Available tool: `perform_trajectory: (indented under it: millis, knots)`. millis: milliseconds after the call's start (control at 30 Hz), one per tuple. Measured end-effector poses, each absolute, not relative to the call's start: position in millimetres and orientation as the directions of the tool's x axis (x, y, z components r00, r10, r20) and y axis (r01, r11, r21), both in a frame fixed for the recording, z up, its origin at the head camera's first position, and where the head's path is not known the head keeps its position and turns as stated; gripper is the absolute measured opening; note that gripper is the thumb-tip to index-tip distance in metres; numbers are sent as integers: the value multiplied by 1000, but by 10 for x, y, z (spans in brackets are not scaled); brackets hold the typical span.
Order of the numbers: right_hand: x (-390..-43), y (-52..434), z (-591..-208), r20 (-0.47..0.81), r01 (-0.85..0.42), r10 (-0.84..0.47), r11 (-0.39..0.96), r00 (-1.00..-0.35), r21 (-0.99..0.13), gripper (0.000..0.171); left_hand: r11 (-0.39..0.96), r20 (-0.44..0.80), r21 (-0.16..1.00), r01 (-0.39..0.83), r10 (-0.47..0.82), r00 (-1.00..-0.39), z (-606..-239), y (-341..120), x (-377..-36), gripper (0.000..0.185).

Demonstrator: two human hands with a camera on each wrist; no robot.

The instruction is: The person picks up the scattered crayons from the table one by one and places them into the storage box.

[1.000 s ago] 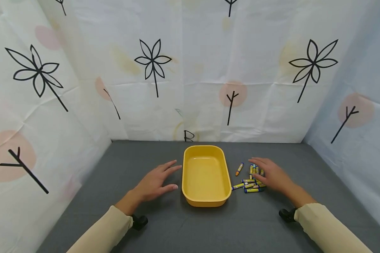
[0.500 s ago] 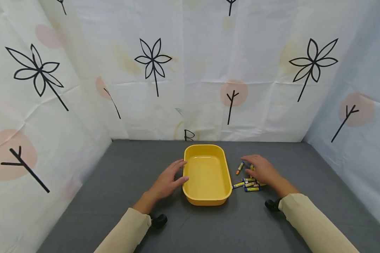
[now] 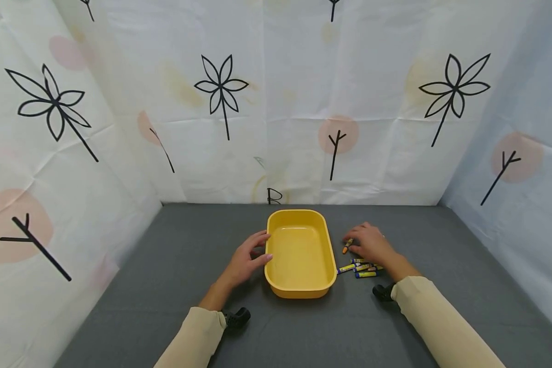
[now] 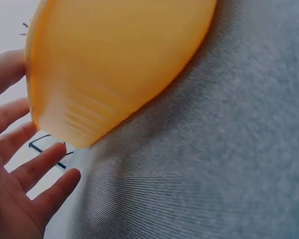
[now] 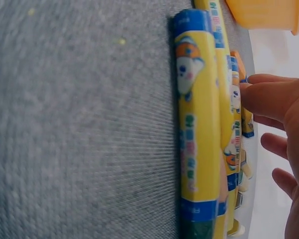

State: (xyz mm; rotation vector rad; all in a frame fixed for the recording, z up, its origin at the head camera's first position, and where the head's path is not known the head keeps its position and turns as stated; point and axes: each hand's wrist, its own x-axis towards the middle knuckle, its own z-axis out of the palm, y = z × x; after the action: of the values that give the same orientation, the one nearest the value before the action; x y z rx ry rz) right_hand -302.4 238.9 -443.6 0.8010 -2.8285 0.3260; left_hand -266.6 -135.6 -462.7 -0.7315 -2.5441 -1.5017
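A yellow plastic tub (image 3: 299, 294) stands mid-table. My left hand (image 3: 245, 261) is at its left rim, fingertips and thumb right at the edge; in the left wrist view the fingers (image 4: 40, 167) are spread loosely along the tub's side. Right of the tub, my right hand (image 3: 370, 244) reaches down to an orange crayon (image 3: 346, 249) lying apart from the others. Thumb and index finger pinch its far end, which they partly cover. Close beneath this hand lie several more crayons (image 5: 197, 119) in yellow wrappers with blue bands; the hand hides some of them in the head view.
The table has a grey cloth (image 3: 276, 337). A white patterned sheet (image 3: 294, 163) rises along the back and both sides. A black wrist strap (image 3: 236, 318) sits at the left sleeve, and another black strap (image 3: 383, 293) at the right.
My left hand has moved right, from beside the tub to its rim. My right hand has moved left across the crayons, and its fingers have come together on the orange one.
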Motion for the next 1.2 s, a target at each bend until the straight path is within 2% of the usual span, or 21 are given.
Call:
perform_trajectory:
  millis: [167, 267, 367, 500, 633, 767, 967, 1200]
  knots:
    - [-3039, 2414, -4462, 260, -523, -481, 843, -837, -126, 13, 313, 280, 863, 395, 354, -892, -4618, -1352, -2685, 56]
    - [-3053, 2432, -4475, 274, -522, -474, 842, -837, -136, 8, 282, 248, 888, 364, 373, -894, -4485, -1348, -2610, 57]
    - [-3057, 2434, -4462, 247, -500, -452, 846, -857, -186, 8, 278, 232, 898, 340, 359, -904, -4520, -1357, -2619, 58]
    - [-3047, 2424, -4420, 208, -448, -400, 838, -893, -311, 10, 275, 245, 899, 340, 326, -913, -4694, -1375, -2708, 57]
    - [-3045, 2407, -4357, 238, -424, -353, 805, -905, -416, 11, 245, 244, 909, 337, 342, -907, -4607, -1367, -2656, 57]
    - [-3050, 2356, -4255, 265, -420, -330, 781, -906, -462, 11, 228, 228, 917, 326, 371, -900, -4424, -1360, -2541, 57]
    - [-3081, 2207, -4011, 318, -475, -358, 734, -878, -486, 12, 240, 205, 920, 311, 382, -901, -4318, -1345, -2458, 56]
    - [-3193, 1935, -3692, 302, -513, -415, 714, -858, -477, 13, 227, 217, 922, 314, 369, -904, -4424, -1343, -2514, 57]
